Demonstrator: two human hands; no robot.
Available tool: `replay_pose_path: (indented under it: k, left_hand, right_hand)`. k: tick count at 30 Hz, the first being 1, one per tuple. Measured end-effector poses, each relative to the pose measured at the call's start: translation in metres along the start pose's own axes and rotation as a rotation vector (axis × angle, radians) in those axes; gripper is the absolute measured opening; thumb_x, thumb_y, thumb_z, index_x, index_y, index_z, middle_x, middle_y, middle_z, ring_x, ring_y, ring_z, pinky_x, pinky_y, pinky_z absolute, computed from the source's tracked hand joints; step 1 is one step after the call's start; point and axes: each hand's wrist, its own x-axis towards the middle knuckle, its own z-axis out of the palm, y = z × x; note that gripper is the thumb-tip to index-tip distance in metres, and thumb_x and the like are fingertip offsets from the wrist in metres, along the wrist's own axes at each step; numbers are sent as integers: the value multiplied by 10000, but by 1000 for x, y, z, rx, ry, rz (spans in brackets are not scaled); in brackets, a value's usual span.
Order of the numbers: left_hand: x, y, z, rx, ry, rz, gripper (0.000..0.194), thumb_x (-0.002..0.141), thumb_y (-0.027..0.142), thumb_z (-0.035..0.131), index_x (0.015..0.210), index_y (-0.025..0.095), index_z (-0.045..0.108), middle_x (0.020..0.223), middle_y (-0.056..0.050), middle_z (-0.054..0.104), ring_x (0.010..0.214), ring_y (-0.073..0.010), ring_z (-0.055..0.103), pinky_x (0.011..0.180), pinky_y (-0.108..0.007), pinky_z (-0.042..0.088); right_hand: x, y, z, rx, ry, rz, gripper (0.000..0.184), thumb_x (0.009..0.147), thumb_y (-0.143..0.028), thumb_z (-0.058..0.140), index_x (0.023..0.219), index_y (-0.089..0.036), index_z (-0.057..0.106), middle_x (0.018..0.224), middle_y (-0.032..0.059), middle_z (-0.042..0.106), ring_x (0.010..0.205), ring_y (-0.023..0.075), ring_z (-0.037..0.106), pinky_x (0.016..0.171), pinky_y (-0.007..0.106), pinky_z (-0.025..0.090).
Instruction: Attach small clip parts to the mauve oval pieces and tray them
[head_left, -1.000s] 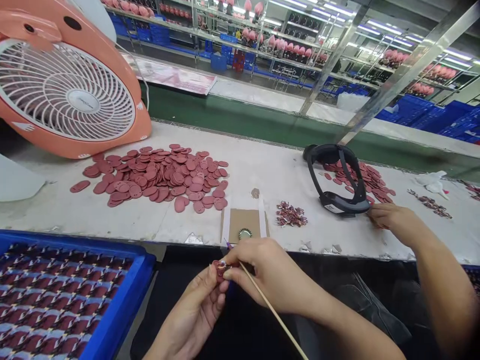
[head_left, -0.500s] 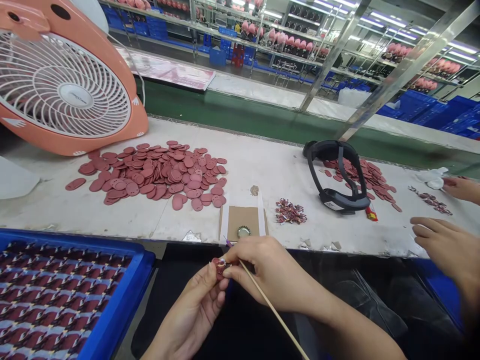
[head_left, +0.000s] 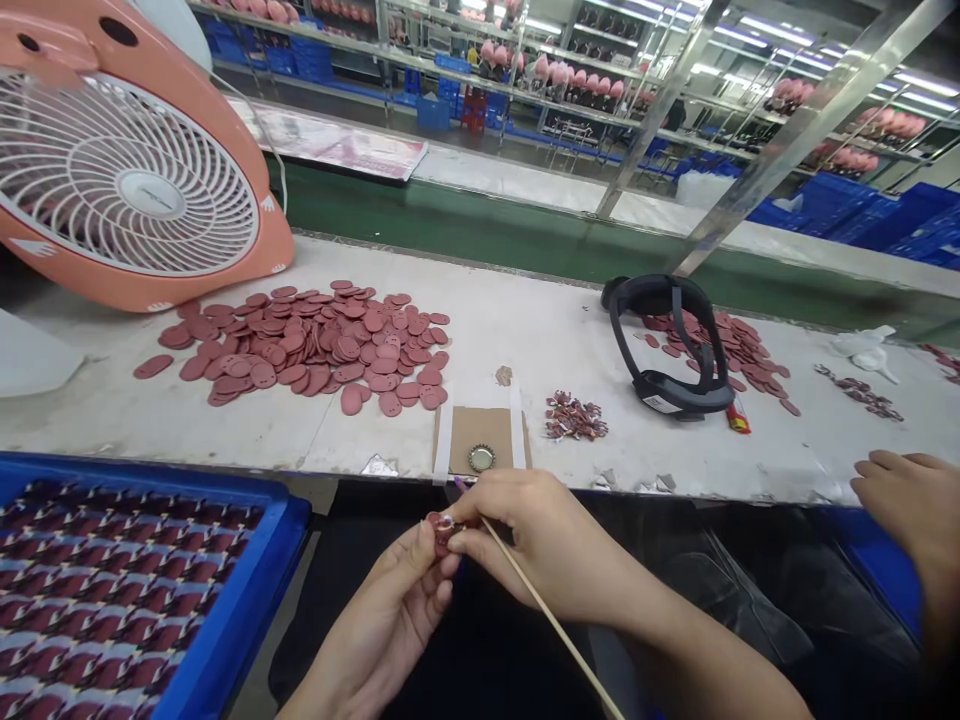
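Pinching small dark-red piece, both hands' grip; white bench before factory shelving.

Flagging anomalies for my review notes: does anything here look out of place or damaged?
Two things. A black headset sits among the small parts, partly hiding the right-hand pile of red ovals, and seems unrelated to them. The white worktop has torn or chipped patches along its near edge, which looks worn.

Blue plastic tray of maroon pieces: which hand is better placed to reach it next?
Left, I'd judge: left hand is nearer the tray; right hand grips a thin pale stick, pointing away from it.
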Motion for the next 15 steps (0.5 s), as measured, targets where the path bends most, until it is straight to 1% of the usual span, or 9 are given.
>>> replay_pose_path:
  k: [1, 3, 5, 6, 8, 10, 11, 13, 15]
  left_hand:
    - [0, -1, 0, 6, -21, 4, 41, 754, 148, 791, 741, 136, 755, 635, -8, 720, 546, -87, 691, 477, -137, 574]
    - [0, -1, 0, 39, -66, 17, 188, 632, 238, 884, 750, 152, 765, 654, 0, 723, 571, -89, 690, 488, -132, 568]
    - [-1, -1, 1, 102, -107, 74, 281, 588, 307, 906, 790, 164, 774, 686, 4, 726, 578, -85, 673, 486, -132, 557]
    - [-3, -1, 3, 147, -122, 134, 302, 591, 324, 906, 815, 168, 777, 695, 5, 726, 576, -84, 662, 482, -133, 549]
    - [-7, 1, 6, 248, -136, 309, 320, 584, 314, 913, 845, 181, 783, 697, 2, 732, 571, -92, 651, 500, -143, 546]
    - [-15, 4, 10, 338, -112, 510, 324, 517, 235, 943, 805, 209, 795, 688, -3, 742, 580, -116, 667, 537, -163, 555]
    - [-19, 6, 13, 381, -88, 606, 328, 476, 182, 951, 765, 224, 801, 684, -5, 746, 586, -131, 675, 553, -175, 560]
    - [-28, 9, 18, 468, -32, 768, 342, 417, 86, 944, 689, 243, 809, 679, -15, 746, 598, -155, 675, 576, -201, 566]
    - [-35, 12, 22, 541, 10, 870, 367, 392, 30, 929, 661, 252, 816, 668, -29, 743, 605, -171, 664, 592, -223, 566]
  right_hand:
    - [-1, -1, -1, -9, 2, -5, 95, 840, -55, 673, 901, -120, 706, 762, 7, 648, 688, 111, 581, 646, 200, 428]
    - [-5, -3, -2, -44, 2, -21, 108, 855, -67, 665, 930, -132, 706, 781, 12, 650, 718, 125, 587, 665, 212, 441]
    - [-12, -4, -3, -91, 26, -52, 141, 887, -121, 662, 1021, -142, 698, 850, 30, 665, 788, 149, 605, 723, 238, 469]
    - [-16, -4, -4, -112, 60, -75, 191, 902, -163, 665, 1091, -145, 682, 907, 43, 670, 839, 164, 614, 765, 254, 482]
    - [-25, -3, -7, -138, 169, -120, 327, 916, -249, 676, 1226, -155, 627, 1026, 70, 661, 942, 184, 615, 839, 279, 494]
    - [-34, -2, -12, -130, 268, -153, 396, 910, -282, 692, 1280, -177, 596, 1074, 76, 640, 980, 180, 607, 858, 276, 500]
    - [-38, -2, -15, -112, 290, -169, 385, 904, -274, 700, 1267, -189, 605, 1058, 68, 638, 962, 170, 609, 847, 266, 504]
    - [-44, -1, -19, -62, 291, -208, 320, 902, -225, 694, 1214, -195, 632, 995, 49, 645, 899, 151, 613, 821, 256, 511]
    - [-46, 1, -20, -15, 282, -257, 263, 904, -158, 664, 1165, -189, 646, 936, 36, 657, 847, 142, 616, 812, 260, 517]
